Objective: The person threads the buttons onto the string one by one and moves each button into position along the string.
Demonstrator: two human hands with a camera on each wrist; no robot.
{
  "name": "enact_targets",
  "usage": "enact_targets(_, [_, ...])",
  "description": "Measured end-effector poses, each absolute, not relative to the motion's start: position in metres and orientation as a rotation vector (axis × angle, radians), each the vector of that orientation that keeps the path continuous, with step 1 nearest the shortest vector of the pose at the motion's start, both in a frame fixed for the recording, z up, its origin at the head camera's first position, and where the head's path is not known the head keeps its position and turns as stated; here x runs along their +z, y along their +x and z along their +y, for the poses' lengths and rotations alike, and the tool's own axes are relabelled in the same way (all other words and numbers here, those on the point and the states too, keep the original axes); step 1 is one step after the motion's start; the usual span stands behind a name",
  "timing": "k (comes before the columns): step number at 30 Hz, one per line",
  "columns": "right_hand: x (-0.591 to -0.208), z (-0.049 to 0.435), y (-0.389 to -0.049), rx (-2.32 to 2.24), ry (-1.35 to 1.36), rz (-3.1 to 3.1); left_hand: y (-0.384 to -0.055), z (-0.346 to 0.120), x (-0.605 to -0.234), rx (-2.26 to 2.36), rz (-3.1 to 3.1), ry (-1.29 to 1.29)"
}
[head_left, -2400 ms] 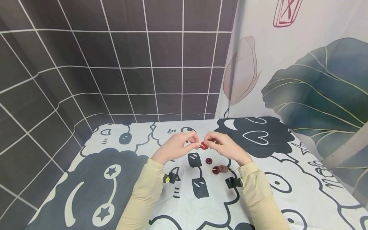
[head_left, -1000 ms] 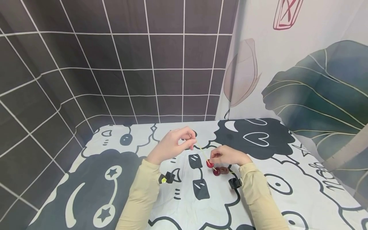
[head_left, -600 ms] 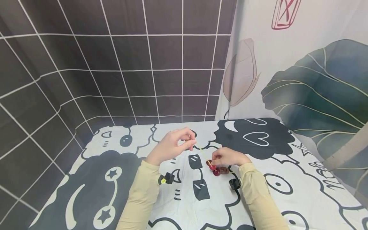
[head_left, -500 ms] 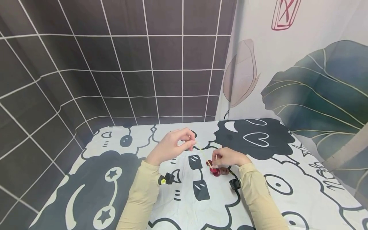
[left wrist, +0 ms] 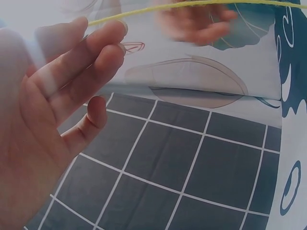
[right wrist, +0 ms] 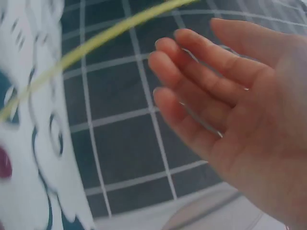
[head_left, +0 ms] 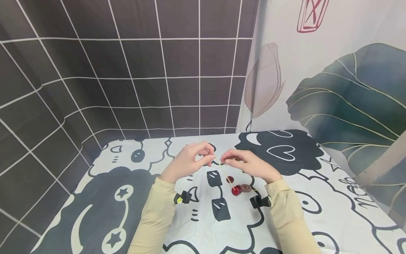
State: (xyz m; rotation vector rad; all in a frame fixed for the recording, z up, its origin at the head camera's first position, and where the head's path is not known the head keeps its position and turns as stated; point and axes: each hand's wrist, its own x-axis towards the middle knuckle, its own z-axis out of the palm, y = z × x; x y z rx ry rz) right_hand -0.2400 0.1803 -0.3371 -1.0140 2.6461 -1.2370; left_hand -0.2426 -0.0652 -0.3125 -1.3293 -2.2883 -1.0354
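Observation:
My left hand (head_left: pixel 191 159) pinches the end of a yellow string (left wrist: pixel 158 7) between thumb and forefinger, raised over the cloth. From there the string slopes down to a red round button-like piece (head_left: pixel 235 191). That piece lies against a brownish one (head_left: pixel 246 188) with small marks like holes, and a bit of string shows past it. A single dark red round piece (head_left: pixel 230 179) lies just behind them. Near the left fingertips, my right hand (right wrist: pixel 230 91) hangs with loosely curved fingers and thumb apart, holding nothing; the string passes beyond its fingertips in the right wrist view.
A white cloth (head_left: pixel 203 225) with black cartoon drawings covers the table. Behind it hangs a dark curtain (head_left: pixel 180 56) with a white grid, and a pale leaf-printed one (head_left: pixel 285 106) on the right. Black straps with small devices sit on both wrists.
The right hand slid a red piece down the string onto the pieces on the cloth, released it and rose back toward the left hand. The left hand keeps its pinch, almost still lately.

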Motion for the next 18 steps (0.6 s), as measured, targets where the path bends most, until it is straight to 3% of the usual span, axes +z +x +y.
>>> enact_targets(7, [-0.325, 0.172, -0.227, -1.459, -1.050, 2.375, -0.243, -0.061, -0.317, -1.014, -2.294, -1.321])
enact_targets(18, [-0.325, 0.173, -0.231, -1.456, -0.937, 2.608, -0.247, -0.054, -0.320, -0.994, -2.411, -1.294])
